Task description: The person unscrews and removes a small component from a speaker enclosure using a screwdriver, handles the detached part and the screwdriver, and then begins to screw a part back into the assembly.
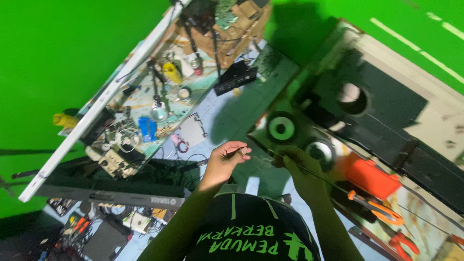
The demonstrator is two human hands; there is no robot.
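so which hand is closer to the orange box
Right. The right hand is just beside the orange box; the left hand is farther off, beyond the right hand.

Dim overall, strongly tinted green. Deep shadows across the person's arms and over the dark speaker cabinet (377, 113). Motion blur left of that cabinet; tilted, wide-angle stretching towards edges.
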